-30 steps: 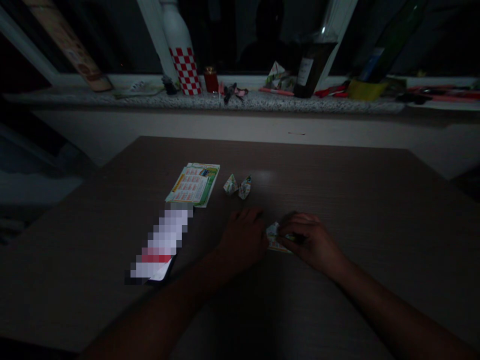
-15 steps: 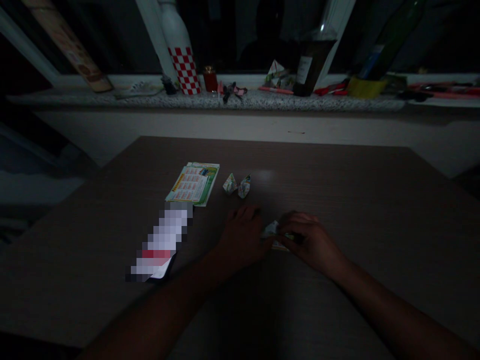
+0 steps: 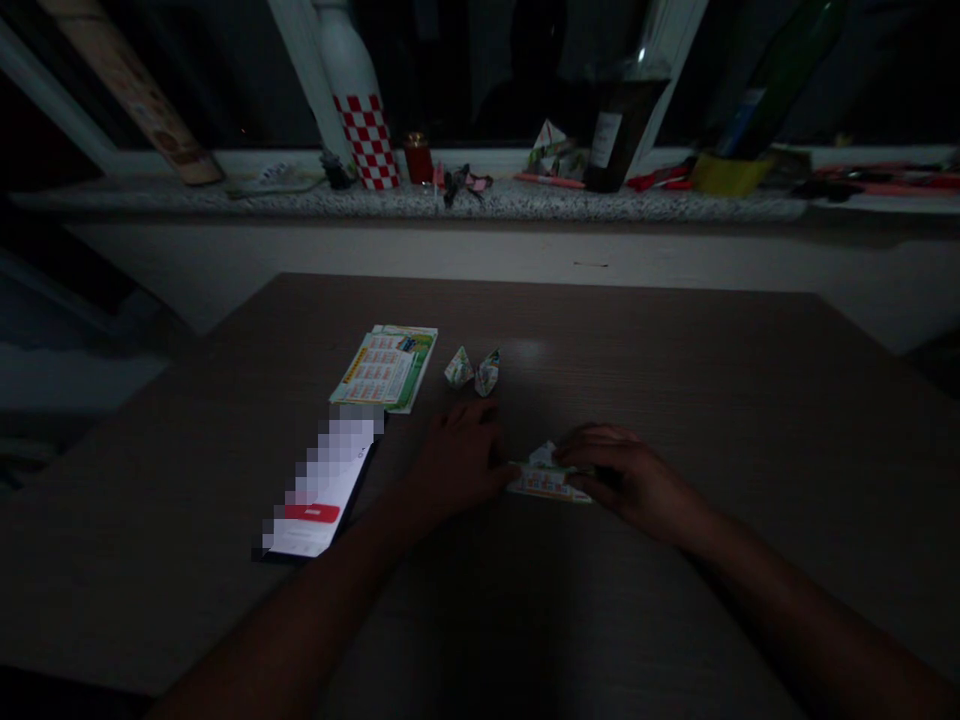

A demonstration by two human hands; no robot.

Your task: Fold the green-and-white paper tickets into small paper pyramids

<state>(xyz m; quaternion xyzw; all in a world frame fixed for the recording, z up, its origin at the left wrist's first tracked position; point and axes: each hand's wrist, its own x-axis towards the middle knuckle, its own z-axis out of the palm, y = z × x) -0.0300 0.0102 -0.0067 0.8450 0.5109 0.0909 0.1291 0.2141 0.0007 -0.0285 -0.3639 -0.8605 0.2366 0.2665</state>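
Note:
A small folded paper [image 3: 549,483] with printed rows lies on the table, a pale peak rising from its far edge. My right hand [image 3: 628,478] pinches its right end between thumb and fingers. At the left end, the thumb of my left hand [image 3: 459,458] touches the paper, while its other fingers stretch forward over the table, apart from the thumb. Two small folded paper pieces [image 3: 472,373] stand just beyond my left hand, side by side, with pointed tips.
A stack of printed calendar sheets [image 3: 386,370] lies left of the folded pieces. Nearer me is a phone [image 3: 330,490] with a lit, partly blurred screen. Along the windowsill [image 3: 300,205] stand a checkered bottle [image 3: 367,140], a red jar [image 3: 418,160] and other bottles.
My left hand has slid left along the paper to its left end, uncovering the printed strip. My right hand has stayed nearly in place at the right end.

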